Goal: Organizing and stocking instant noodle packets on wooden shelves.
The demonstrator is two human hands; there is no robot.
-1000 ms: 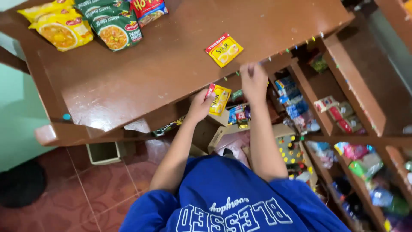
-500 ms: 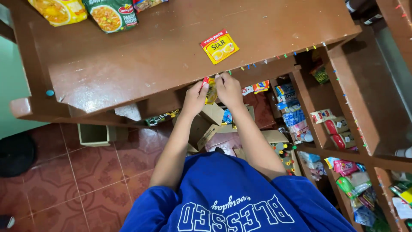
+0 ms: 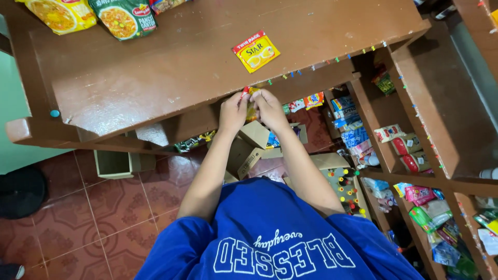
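Note:
My left hand (image 3: 232,111) and my right hand (image 3: 268,107) meet at the front edge of the brown wooden counter (image 3: 171,67). Together they pinch a small red and yellow sachet (image 3: 250,103) between the fingertips; most of it is hidden by the fingers. A second yellow and red sachet (image 3: 256,51) lies flat on the counter just beyond my hands. My blue shirt (image 3: 275,238) fills the bottom of the view.
Noodle packets, one yellow (image 3: 59,14) and one green (image 3: 123,17), lie at the counter's far left. Open cardboard boxes (image 3: 249,145) sit on the tiled floor below. Wooden shelves (image 3: 415,140) at right hold several snack packets and sachets.
My right hand came off the counter top and joined my left hand at the counter's edge; both now grip the sachet that my left hand held alone.

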